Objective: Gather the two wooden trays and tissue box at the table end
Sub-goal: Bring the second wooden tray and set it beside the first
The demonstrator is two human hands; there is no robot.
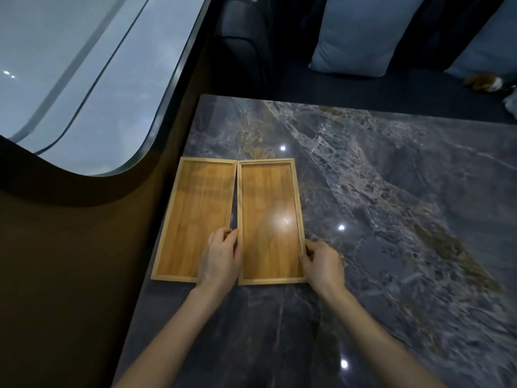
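Two flat wooden trays lie side by side at the left end of the dark marble table (pixel 391 205). The left tray (pixel 195 214) sits along the table's left edge. The right tray (pixel 268 217) touches it at the far corners, with a narrow wedge of gap toward me. My left hand (pixel 222 257) grips the right tray's left rim near its near end and partly covers the left tray. My right hand (pixel 323 263) pinches the same tray's right rim. No tissue box is in view.
A curved window (pixel 78 79) and a brown wall panel (pixel 70 261) run along the table's left side. Beyond the far table edge stands a dark sofa with a blue cushion (pixel 361 37). Bare marble stretches to the right.
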